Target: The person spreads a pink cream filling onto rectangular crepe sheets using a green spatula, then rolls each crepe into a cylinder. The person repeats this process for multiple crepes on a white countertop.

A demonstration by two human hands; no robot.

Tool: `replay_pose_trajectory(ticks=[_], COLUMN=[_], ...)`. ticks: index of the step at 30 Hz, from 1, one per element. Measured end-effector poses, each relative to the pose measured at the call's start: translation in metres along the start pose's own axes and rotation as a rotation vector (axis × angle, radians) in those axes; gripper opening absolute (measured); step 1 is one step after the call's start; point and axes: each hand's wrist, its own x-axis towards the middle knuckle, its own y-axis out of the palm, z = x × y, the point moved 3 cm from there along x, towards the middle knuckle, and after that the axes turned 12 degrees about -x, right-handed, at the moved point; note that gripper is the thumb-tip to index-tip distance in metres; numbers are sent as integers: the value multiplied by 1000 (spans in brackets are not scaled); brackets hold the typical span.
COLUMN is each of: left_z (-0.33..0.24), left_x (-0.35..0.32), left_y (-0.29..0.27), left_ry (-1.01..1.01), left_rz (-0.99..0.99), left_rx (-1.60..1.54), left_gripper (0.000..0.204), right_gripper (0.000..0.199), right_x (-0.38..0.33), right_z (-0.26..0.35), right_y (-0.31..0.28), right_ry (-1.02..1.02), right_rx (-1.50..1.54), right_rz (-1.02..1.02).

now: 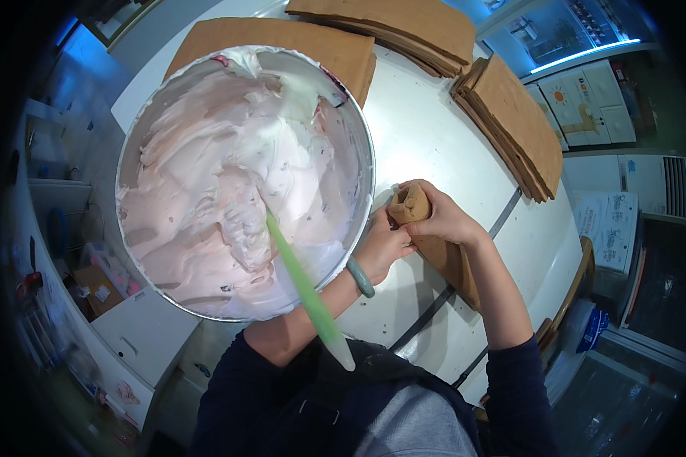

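Green spatula (306, 283) leans out of the cream bowl (368, 152), just left of the grip. Both hands, left (381, 247) and right (440, 217), close around a rolled brown cake (410, 204) over the tabletop (427, 129).

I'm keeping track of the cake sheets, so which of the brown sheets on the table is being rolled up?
The sheet under the right hand and left hand: its end is curled into a roll. The three stacks behind lie flat, untouched.

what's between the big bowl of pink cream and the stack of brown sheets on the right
In the head view, a stretch of bare white table separates the bowl from the right stack; lower down, both hands hold a rolled brown sheet there.
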Motion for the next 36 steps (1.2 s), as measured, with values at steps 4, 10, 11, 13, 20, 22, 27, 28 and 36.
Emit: replay_pose_trajectory(ticks=[4,10,11,13,20,22,27,28,36], left_z=[-12,-62,-62,-56,-10,-8,-5,-3,50], left_x=[5,-9,-20,-33,24,39,35,34,45], left_y=[-6,4,12,39,76,68,77,80,105], left_ry=[15,252,383,706,952,818,841,723,748], left_rz=[11,-199,-244,-120,622,653,661,646,839], left_rx=[110,1565,1638,1831,2207,2138,2150,2175,2203], left_gripper=[66,56,59,67,101,90,76,91,110], right_gripper=[88,103,104,108,105,96,94,96,101], right_x=[4,-17,-28,-63,-153,-150,-142,-146,-193], right_z=[4,14,12,9,-48,-59,-67,-68,-105], right_y=[3,4,4,0,33,37,40,42,49], right_ry=[-3,-97,-75,-114,198,146,170,197,418], right_rx=[28,-329,-382,-466,-777,-777,-786,-791,-701], right_rz=[4,-228,-273,-401,-582,-669,-682,-675,-710])
